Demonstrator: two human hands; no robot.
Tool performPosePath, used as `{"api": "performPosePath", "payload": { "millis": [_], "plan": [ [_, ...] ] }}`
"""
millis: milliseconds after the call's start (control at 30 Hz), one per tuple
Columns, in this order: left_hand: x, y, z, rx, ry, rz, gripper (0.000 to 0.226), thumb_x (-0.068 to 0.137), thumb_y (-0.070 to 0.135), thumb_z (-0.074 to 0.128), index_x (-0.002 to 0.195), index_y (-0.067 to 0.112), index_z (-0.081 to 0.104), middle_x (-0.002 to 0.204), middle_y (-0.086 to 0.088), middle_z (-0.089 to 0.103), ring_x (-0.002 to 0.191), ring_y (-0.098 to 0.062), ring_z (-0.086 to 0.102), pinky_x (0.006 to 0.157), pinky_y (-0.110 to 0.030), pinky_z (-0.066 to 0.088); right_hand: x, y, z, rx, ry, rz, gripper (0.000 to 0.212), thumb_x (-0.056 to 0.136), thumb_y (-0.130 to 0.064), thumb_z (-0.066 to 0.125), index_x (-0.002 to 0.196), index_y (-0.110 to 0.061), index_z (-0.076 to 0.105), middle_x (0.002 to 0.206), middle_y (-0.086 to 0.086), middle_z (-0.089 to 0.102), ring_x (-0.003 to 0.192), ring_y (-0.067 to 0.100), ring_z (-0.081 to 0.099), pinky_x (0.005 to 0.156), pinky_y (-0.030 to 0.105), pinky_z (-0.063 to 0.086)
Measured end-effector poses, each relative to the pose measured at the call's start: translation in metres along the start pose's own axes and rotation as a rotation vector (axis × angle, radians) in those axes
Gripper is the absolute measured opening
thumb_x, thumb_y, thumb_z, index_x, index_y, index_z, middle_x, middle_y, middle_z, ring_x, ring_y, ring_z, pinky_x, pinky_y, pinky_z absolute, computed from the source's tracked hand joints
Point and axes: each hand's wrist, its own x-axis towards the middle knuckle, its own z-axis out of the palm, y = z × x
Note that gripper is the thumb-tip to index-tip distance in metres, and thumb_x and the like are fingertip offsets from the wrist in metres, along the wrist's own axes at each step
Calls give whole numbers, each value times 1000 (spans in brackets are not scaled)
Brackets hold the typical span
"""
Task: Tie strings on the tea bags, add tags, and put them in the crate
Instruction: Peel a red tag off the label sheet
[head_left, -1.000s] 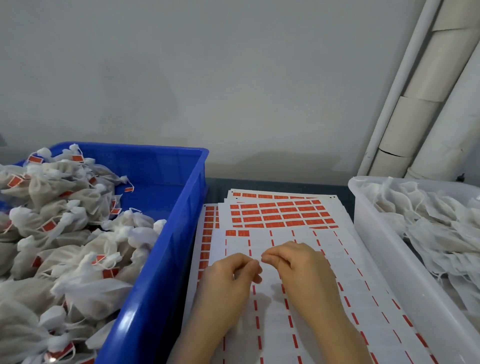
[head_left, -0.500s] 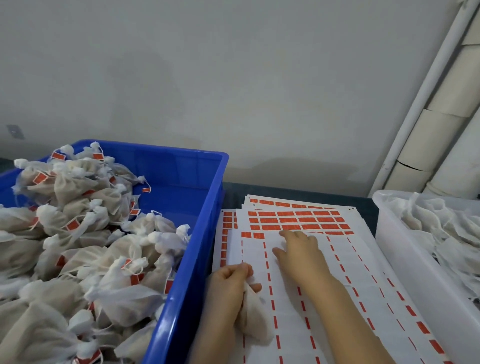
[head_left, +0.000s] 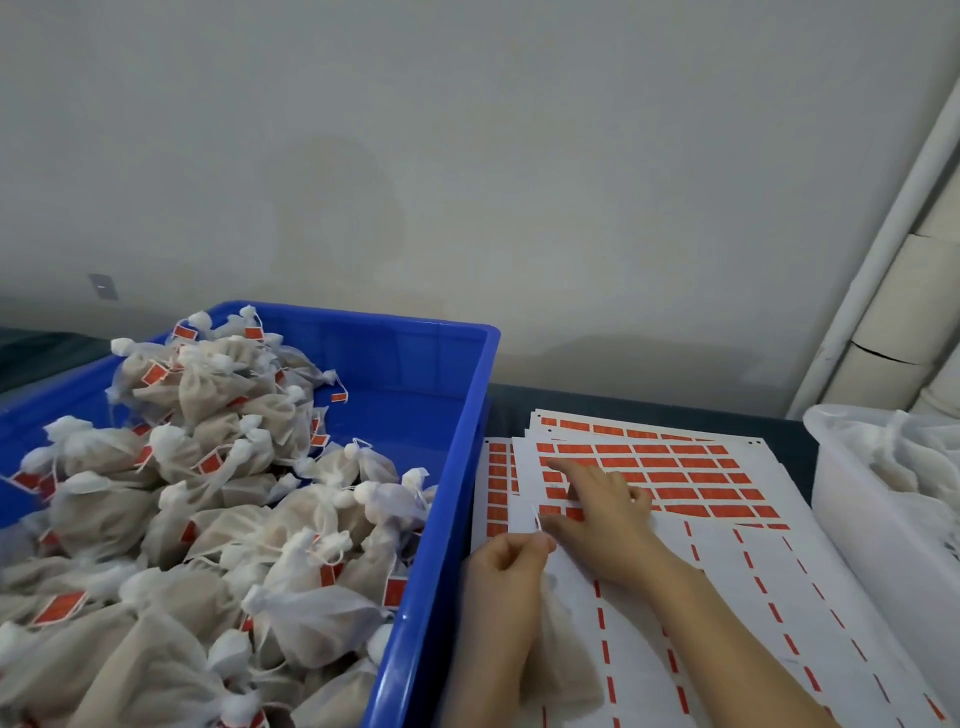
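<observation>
Head view: left hand (head_left: 500, 590) grips tea bag (head_left: 563, 662); tags (head_left: 675, 478) illegible.

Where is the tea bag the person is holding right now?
Head view, bottom centre: the tea bag hangs from the left hand over the tag sheet, just right of the blue crate, with the right hand beside it.

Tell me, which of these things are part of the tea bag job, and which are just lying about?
Part of the job:
left hand gripping a tea bag
right hand on the tag sheets
blue crate of tagged bags
white tub of loose bags

Just lying about:
pipes in the corner
wall plate
</observation>
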Motion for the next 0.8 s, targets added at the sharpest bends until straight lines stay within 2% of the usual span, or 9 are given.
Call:
{"api": "performPosePath", "payload": {
  "millis": [67,133,233,333,433,500,633,733,800],
  "plan": [
    [0,-1,0,17,21,69,5,88,26,62,84,25,65,94,15,61,88,-5,56,76,-18,45,-7,4,-4,109,3,3,49,88,-42,56,129,-49,30,139,-14,39,125,13,39,113,45,18],
    [1,-2,-1,46,67,144,4,87,24,63,85,25,65,98,14,62,86,-2,55,66,-11,39,-17,5,-10,279,28,-4,38,92,-32,52,119,-51,34,137,-14,41,122,14,42,109,42,33],
    [4,-3,-2,59,72,196,3,86,21,65,84,23,66,108,13,61,98,-8,57,72,-16,41,-32,5,-26,319,115,-66,35,94,-24,48,115,-50,36,133,-12,45,120,14,45,100,39,45],
    [4,0,-3,84,-1,272,12,87,22,63,77,25,68,108,23,57,95,0,54,81,-18,38,-44,3,-40,305,191,-140,36,94,-22,48,119,-47,39,132,-13,45,121,12,44,100,37,45],
    [0,6,-3,60,-83,365,17,87,22,62,72,28,69,80,24,69,77,4,63,74,-17,45,-53,-4,-47,323,275,-183,31,92,-25,51,107,-50,40,124,-15,48,116,9,46,95,22,42],
    [-2,9,-3,40,-92,404,15,87,23,62,74,27,69,74,22,70,75,7,64,67,-18,46,-59,-12,-50,295,389,-178,25,86,-29,57,103,-43,46,118,-10,52,111,10,47,90,15,34],
    [-6,13,-4,-66,-149,414,15,75,33,63,79,20,71,81,3,74,80,-12,70,76,-33,54,-72,-22,-39,136,784,-246,25,77,-29,66,94,-11,66,101,12,66,91,29,61,81,33,45],
    [-9,15,-5,-146,-185,402,30,64,38,64,82,15,71,88,-9,73,89,-27,68,85,-46,53,-87,-23,-20,330,730,-177,36,81,-35,59,105,-9,64,107,10,66,95,27,63,84,40,52],
    [-9,16,-6,-150,-203,410,33,62,39,64,83,15,71,89,-10,72,90,-28,68,83,-46,54,-91,-22,-15,414,680,-152,41,81,-36,58,111,-9,63,112,9,65,101,25,62,87,40,52]
  ]
}}
